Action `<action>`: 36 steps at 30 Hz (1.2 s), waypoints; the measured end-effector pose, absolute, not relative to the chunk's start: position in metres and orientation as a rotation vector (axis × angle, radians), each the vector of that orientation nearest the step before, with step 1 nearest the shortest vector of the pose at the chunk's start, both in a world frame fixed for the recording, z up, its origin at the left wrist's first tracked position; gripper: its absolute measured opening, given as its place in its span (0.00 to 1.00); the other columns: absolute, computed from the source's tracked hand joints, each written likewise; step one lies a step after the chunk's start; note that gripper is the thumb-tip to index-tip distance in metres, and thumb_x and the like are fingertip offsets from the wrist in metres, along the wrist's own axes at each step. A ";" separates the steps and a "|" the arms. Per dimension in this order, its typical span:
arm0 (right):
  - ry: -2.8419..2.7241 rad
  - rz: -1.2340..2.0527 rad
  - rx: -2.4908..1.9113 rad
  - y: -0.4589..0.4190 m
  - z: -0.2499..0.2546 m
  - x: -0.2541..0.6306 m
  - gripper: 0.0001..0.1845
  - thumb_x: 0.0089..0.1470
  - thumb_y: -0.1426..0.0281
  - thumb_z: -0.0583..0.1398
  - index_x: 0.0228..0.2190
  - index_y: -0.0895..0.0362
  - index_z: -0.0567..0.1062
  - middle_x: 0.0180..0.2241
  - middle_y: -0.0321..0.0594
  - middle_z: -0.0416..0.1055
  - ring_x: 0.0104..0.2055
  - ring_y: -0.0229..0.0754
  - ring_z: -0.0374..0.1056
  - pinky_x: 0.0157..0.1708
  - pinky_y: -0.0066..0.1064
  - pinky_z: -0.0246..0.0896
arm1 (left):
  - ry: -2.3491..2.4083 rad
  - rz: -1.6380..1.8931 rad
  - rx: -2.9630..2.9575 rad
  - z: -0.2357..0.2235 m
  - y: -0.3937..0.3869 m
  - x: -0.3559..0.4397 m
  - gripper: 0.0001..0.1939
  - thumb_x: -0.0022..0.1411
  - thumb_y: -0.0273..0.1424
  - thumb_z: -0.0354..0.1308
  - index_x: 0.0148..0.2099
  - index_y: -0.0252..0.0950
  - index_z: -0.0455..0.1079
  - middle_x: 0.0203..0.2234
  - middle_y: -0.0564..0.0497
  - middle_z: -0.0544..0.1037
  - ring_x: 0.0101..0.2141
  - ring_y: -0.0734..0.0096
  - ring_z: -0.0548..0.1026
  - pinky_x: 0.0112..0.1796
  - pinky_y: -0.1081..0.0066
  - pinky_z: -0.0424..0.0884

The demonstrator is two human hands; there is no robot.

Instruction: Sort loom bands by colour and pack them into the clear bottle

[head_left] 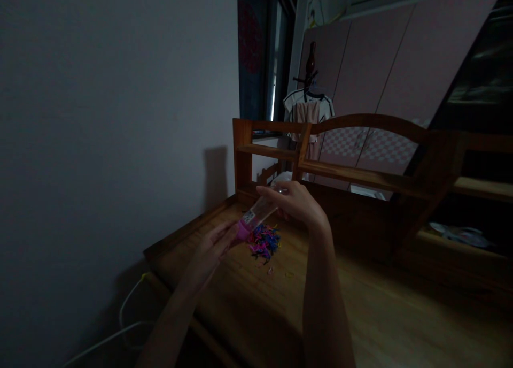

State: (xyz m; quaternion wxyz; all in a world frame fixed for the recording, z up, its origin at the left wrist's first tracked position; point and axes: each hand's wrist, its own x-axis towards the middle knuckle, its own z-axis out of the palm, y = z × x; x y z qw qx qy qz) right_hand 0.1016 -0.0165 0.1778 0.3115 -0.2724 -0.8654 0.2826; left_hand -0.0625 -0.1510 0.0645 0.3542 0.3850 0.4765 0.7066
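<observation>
A clear plastic bottle [264, 208] with a pink end [241, 232] and a small label lies tilted between my two hands, above the table. My left hand [216, 246] has its fingers closed around the pink end, at the lower left. Higher up and to the right, my right hand [295, 201] is closed around the other end of the bottle, whose tip is partly hidden by the fingers. Just below the bottle is a heap of small colourful rubber bands [265, 245], mostly blue, pink and purple. A few loose bands lie nearer to me.
The wooden table [385, 309] has a raised wooden shelf [340, 170] along its back. A wall [120, 116] stands close on the left. A white cable [120, 333] hangs past the table's left edge. Clothes [306, 108] hang on a rack behind, before pink cabinets [368, 63].
</observation>
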 end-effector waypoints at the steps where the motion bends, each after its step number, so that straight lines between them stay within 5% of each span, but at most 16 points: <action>1: -2.285 0.746 -0.715 -0.017 0.178 0.102 0.33 0.51 0.40 0.55 0.24 0.57 0.76 0.16 0.37 0.68 0.17 0.35 0.63 0.20 0.28 0.52 | 1.281 1.852 1.014 0.064 -0.151 -0.063 0.25 0.55 0.43 0.66 0.50 0.34 0.74 0.44 0.43 0.79 0.44 0.60 0.77 0.44 0.68 0.71; 10: -2.347 0.685 -0.624 -0.025 0.180 0.101 0.29 0.52 0.44 0.58 0.29 0.58 0.78 0.23 0.38 0.72 0.22 0.35 0.64 0.22 0.28 0.50 | 1.197 1.673 1.054 0.064 -0.153 -0.061 0.23 0.59 0.42 0.63 0.51 0.32 0.73 0.45 0.41 0.79 0.41 0.59 0.78 0.40 0.67 0.72; 19: -2.510 0.646 -0.396 -0.028 0.183 0.101 0.20 0.54 0.51 0.60 0.31 0.56 0.77 0.28 0.36 0.74 0.30 0.36 0.67 0.28 0.27 0.51 | 1.158 1.379 1.384 0.068 -0.159 -0.054 0.19 0.59 0.40 0.63 0.50 0.37 0.75 0.47 0.42 0.78 0.51 0.51 0.73 0.54 0.54 0.67; 28: -2.422 0.418 -0.669 -0.023 0.176 0.090 0.24 0.54 0.48 0.58 0.28 0.56 0.79 0.26 0.42 0.73 0.31 0.41 0.67 0.29 0.31 0.51 | 1.514 1.701 1.239 0.045 -0.148 -0.046 0.25 0.57 0.42 0.64 0.53 0.33 0.72 0.44 0.41 0.78 0.40 0.56 0.77 0.37 0.66 0.72; 36: -2.359 0.297 -0.892 -0.035 0.175 0.080 0.25 0.54 0.47 0.56 0.24 0.55 0.78 0.25 0.44 0.74 0.30 0.45 0.69 0.27 0.32 0.49 | 1.589 1.798 1.174 0.045 -0.150 -0.035 0.24 0.57 0.42 0.64 0.52 0.35 0.72 0.45 0.44 0.78 0.46 0.54 0.76 0.46 0.65 0.70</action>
